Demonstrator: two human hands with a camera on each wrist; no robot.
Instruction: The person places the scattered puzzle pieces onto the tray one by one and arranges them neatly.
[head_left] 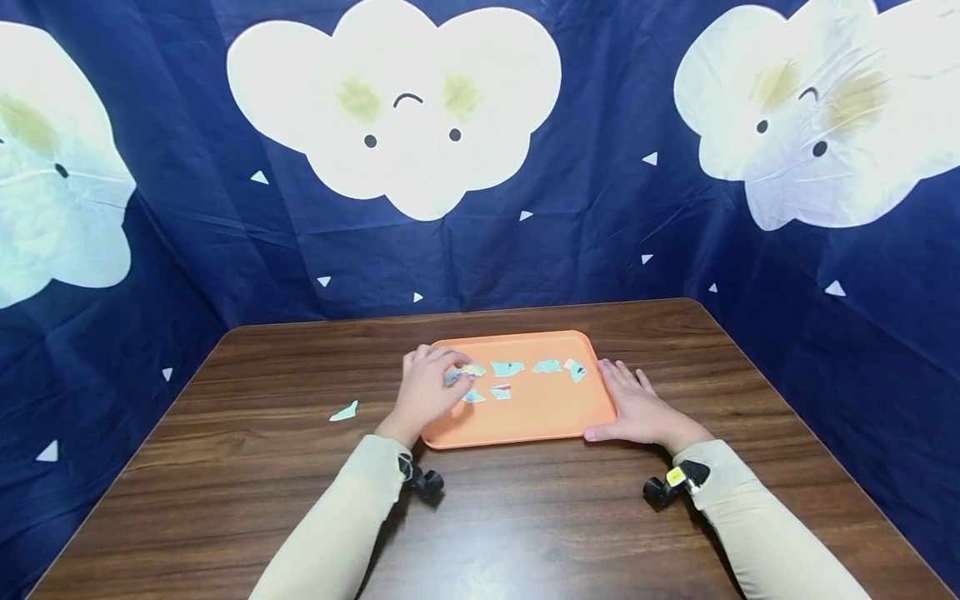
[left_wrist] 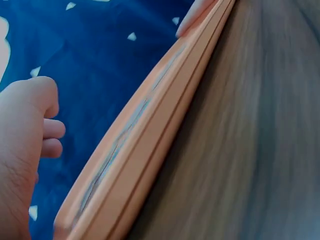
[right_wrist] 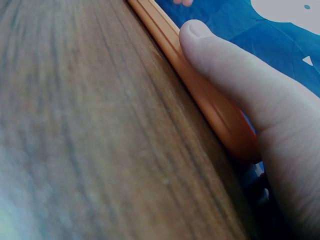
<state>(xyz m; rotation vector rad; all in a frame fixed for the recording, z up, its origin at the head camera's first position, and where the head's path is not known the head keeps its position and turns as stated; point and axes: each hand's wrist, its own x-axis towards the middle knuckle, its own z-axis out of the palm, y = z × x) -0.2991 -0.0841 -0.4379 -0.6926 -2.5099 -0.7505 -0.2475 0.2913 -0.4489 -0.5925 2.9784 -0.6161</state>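
Observation:
An orange tray (head_left: 525,421) lies on the wooden table with several torn-looking, light blue paper pieces on it. My left hand (head_left: 429,385) is over the tray's left end, thumb and forefinger bent and apart around a piece with yellow on it (head_left: 474,369). In the left wrist view, the left hand (left_wrist: 22,120) shows above the tray rim (left_wrist: 145,155), and no piece is visible in its fingers. At the tray's right end my right hand (head_left: 637,412) rests against the edge with fingers outstretched. Its thumb (right_wrist: 220,55) lies along the near rim.
One loose pale piece (head_left: 345,412) lies on the table (head_left: 225,467) left of the tray. Other pieces form an upper row, with a piece bearing a red stripe (head_left: 501,392) below. A dark blue curtain (head_left: 465,258) with white clouds stands behind the table.

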